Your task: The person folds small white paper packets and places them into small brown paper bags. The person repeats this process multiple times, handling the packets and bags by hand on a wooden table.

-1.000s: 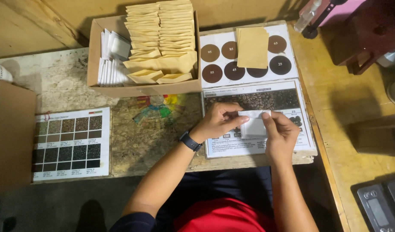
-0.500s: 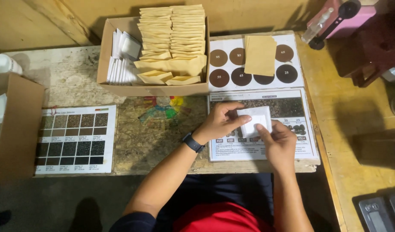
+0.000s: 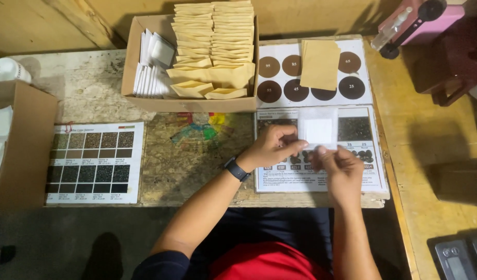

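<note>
Both the left hand (image 3: 272,148) and right hand (image 3: 338,165) pinch the white sachet (image 3: 317,128) by its lower edge, so this thin grip could let it slip toward the printed chart (image 3: 373,171) at 6 o'clock.

Cardboard box (image 3: 145,98) of tan envelopes (image 3: 212,36), colour chart (image 3: 96,162), pink device (image 3: 419,21)

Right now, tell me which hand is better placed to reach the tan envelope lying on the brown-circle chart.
Right. The right hand sits almost directly below the tan envelope. The left hand is further left, and both pinch the white pouch.
</note>
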